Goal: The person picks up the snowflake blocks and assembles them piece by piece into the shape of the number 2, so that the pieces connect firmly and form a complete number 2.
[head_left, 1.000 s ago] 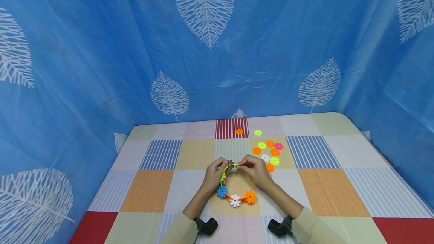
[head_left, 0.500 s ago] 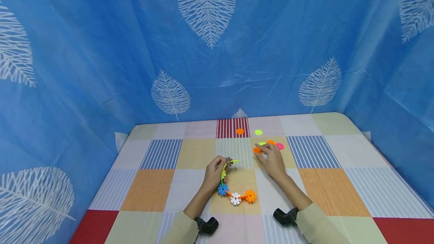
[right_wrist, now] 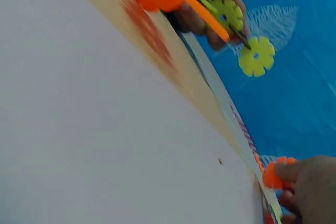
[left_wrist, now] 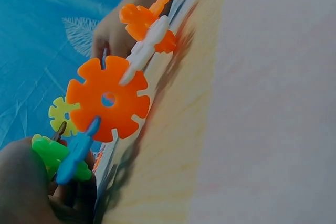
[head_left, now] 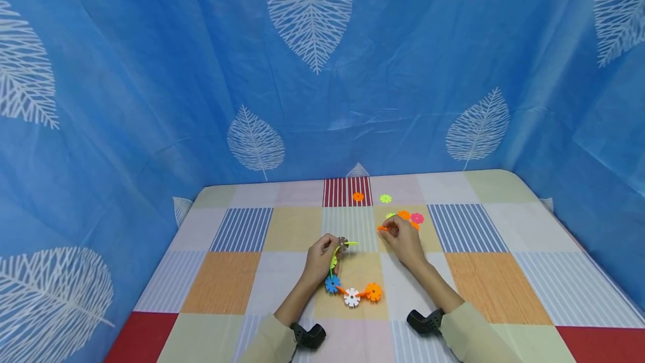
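Here in front of me, the person's left hand (head_left: 319,259) pinches a chain of flower-shaped discs (head_left: 332,283) near its far end, over the middle of the patchwork cloth (head_left: 489,282). Past those fingers a brown disc (head_left: 343,243) shows, with a yellow-green end disc (head_left: 354,243) slotted into it and pointing right. Toward the near side the chain runs by a green disc (left_wrist: 50,153) to a blue one, then bends right through an orange disc (left_wrist: 108,114) to a white disc (head_left: 351,298) and an orange end disc (head_left: 374,292). The right hand (head_left: 405,240), farther off and to the right, has thumb and fingers closed on a loose orange disc (head_left: 381,228), well apart from the chain. Just beyond that hand lie more loose discs, among them a pink disc (head_left: 417,218); others are partly hidden by it. Farthest back, an orange piece (head_left: 358,196) sits on the red-striped patch, a yellow-green piece (head_left: 385,198) to its right
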Available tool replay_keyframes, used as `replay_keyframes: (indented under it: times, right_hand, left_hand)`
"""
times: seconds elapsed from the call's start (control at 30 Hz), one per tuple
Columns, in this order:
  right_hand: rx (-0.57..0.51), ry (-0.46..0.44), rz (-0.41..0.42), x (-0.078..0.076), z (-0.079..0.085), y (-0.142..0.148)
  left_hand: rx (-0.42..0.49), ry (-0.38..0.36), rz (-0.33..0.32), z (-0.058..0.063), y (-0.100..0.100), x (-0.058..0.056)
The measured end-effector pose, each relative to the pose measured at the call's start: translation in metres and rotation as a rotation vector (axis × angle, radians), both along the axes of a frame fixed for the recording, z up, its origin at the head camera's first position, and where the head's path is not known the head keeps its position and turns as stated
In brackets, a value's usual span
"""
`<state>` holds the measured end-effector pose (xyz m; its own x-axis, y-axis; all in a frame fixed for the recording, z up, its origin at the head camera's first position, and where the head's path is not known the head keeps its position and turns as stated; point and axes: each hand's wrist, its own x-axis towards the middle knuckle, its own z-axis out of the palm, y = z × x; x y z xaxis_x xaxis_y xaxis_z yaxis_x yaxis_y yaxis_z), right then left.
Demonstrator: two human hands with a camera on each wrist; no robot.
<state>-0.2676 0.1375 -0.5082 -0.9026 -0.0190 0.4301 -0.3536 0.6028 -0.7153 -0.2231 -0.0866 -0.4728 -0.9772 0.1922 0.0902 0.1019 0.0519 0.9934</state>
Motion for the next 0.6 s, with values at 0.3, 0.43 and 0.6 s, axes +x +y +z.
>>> replay_keyframes:
  times: [0.3,0.43,0.6]
  right_hand:
    - [-0.795,-0.352,0.32,0.024,0.005,-0.026]
    - [-0.815,-0.375,0.343,0.028,0.006,-0.03]
    - [-0.842,-0.395,0.323,0.031,0.006,-0.034]
  left_hand:
    - [-0.03,-0.011,0.043,0.0,0.0,-0.001]
    - [-0.033,-0.008,0.042,-0.001,0.0,-0.002]
    - [-0.029,-0.007,0.02,-0.002,-0.001,-0.002]
